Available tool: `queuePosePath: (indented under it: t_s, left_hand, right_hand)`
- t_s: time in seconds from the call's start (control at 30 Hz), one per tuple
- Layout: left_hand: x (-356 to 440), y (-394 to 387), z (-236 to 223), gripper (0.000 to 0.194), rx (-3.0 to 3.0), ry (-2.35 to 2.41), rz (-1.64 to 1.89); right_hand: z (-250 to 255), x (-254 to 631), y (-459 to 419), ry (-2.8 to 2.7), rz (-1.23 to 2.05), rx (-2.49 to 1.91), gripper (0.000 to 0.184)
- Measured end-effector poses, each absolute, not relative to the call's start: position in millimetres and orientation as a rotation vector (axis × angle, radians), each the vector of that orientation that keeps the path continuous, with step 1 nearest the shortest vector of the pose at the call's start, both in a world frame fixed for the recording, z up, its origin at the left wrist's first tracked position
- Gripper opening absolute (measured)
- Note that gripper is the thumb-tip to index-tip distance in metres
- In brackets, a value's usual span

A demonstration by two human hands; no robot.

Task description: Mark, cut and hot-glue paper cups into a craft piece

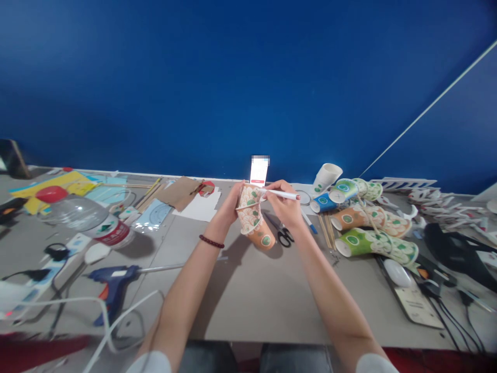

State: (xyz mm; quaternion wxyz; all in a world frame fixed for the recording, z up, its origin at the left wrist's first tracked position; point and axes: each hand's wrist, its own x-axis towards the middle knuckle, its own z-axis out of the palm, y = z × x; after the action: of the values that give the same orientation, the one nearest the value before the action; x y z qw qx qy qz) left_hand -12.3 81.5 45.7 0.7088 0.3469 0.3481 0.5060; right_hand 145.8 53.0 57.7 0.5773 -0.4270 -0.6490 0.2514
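The left hand (232, 203) is curled around the upper part of a bent chain of paper cups (250, 216), gripping its side above the middle of the table (248, 305); whether the chain's lower end touches the surface cannot be told. The right hand (285, 204) pinches a white pen (282, 194) at the chain's top end, its tip close to the rim; contact is unclear. A lit phone (259, 170) stands behind the hands at the table's back edge. Scissors (286, 239) lie below the right hand. Toward the right edge rest more cup chains (376, 242), with a white cup (327, 176) near the back edge. A glue gun (118, 280) lies toward the front left corner, and a bottle (91, 217) lies behind it.
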Motion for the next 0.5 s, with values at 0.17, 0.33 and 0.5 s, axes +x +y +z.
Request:
queuePosePath:
  t_s: [0.17,0.33,0.5]
  left_hand:
    - [-11,82,47,0.031,0.766,0.777,1.119]
    - [-11,80,51,0.033,0.749,0.803,1.114]
    - [-11,77,57,0.037,0.739,0.793,1.09]
  right_hand:
    - [59,145,52,-1.531,0.559,-0.997,0.004]
    - [57,145,54,-1.485,0.63,-0.977,0.005]
    - [56,146,54,-1.49,0.661,-0.946,0.009]
